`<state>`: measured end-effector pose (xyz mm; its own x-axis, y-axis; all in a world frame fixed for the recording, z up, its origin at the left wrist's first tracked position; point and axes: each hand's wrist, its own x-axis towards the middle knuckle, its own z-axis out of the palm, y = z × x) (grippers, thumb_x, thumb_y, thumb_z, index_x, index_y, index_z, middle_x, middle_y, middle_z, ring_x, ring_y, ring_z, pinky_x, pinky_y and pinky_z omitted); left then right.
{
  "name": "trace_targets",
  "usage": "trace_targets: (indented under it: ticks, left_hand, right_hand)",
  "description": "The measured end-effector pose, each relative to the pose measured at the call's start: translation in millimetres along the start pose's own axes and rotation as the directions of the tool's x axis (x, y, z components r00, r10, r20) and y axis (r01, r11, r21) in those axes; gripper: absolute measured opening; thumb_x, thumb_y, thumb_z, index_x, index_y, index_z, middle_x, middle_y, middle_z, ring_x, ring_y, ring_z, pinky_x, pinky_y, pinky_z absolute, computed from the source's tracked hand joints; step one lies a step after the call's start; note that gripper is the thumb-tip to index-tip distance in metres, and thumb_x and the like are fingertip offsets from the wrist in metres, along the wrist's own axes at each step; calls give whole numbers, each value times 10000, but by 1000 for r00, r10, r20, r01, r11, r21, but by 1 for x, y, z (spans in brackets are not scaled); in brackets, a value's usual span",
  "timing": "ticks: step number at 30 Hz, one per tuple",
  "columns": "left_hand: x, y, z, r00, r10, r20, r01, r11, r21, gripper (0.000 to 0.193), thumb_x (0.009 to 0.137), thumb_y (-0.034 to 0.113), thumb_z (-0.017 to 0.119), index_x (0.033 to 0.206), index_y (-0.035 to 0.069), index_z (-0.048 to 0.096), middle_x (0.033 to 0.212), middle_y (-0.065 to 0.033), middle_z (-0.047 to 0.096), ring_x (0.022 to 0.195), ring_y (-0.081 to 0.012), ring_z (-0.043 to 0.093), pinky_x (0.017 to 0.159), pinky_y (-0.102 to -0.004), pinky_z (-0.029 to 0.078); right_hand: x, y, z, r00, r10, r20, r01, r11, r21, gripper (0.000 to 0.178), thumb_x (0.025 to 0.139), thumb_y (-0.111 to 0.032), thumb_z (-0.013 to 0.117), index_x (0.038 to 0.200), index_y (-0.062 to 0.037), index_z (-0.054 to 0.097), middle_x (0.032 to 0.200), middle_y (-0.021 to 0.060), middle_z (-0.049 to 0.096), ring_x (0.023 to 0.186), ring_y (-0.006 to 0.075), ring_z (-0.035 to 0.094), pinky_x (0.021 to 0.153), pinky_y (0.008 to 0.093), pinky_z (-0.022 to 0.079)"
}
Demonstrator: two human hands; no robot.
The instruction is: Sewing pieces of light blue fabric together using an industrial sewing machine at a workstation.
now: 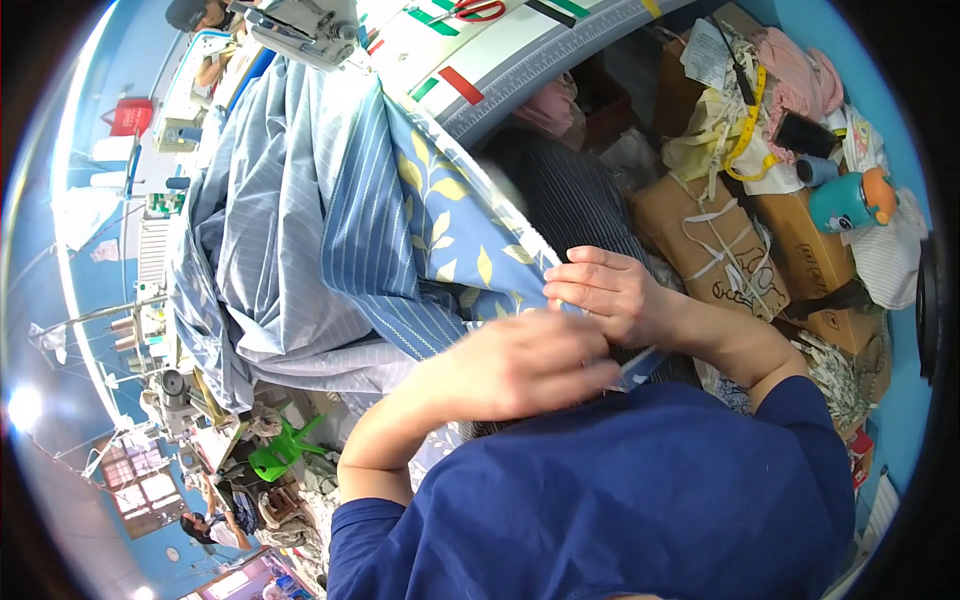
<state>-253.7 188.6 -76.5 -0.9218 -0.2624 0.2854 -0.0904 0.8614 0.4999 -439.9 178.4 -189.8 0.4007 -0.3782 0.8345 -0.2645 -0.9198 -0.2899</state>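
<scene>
A blue fabric (462, 235) with yellow leaves and a white-striped blue side lies across my lap and up toward the sewing machine (300, 32). Its pale folded edge runs down from the machine to my hands. My right hand (612, 293) is closed on that edge, thumb and fingers pinching it. Right against it and slightly nearer to me is my left hand (525, 365), its fingers bent but smeared by motion. Whether the left fingers grip the cloth is hidden. A small bit of fabric shows below the hands.
Red scissors (478, 10) lie on the white sewing table (415, 50), which has a ruler strip along its edge. To the right are cardboard boxes, a paper package (715, 245), a yellow tape measure (745, 135), a phone (803, 135) and a teal bottle (845, 203). Other people sit at the left.
</scene>
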Motion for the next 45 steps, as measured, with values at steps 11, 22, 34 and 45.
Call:
trace_targets:
  ticks: [11,22,34,45]
  left_hand:
    - [-230,-142,-76,191,-768,-611,965,261,-27,588,986,413,453,1439,51,357,1428,-243,411,1332,-351,394,1101,-362,281]
    - [-380,-220,-159,155,-802,-577,981,54,189,572,973,363,452,1406,-4,378,1399,-280,423,1320,-409,380,1088,-382,308]
    - [-276,-160,-156,244,-716,-654,944,22,328,334,916,142,518,1195,-31,578,1164,-251,612,1057,-387,597,939,-427,458]
    - [-108,-24,-49,723,-576,383,269,744,611,201,758,97,594,955,68,623,890,-65,564,784,-186,622,649,-338,505]
  right_hand:
    - [2,3,3,967,-9,254,-5,998,55,187,728,-105,680,857,30,695,966,107,682,979,237,657,875,391,521]
    - [2,-8,26,961,5,277,-21,998,53,111,735,-97,683,790,-1,682,958,87,691,958,216,661,857,365,525]
    - [-12,-7,46,962,32,271,-59,994,93,73,738,-85,676,734,-12,669,926,75,700,934,197,669,812,336,532]
    - [-3,-12,32,950,-6,313,-14,998,61,77,743,-96,675,735,-20,675,956,76,705,971,194,666,859,366,514]
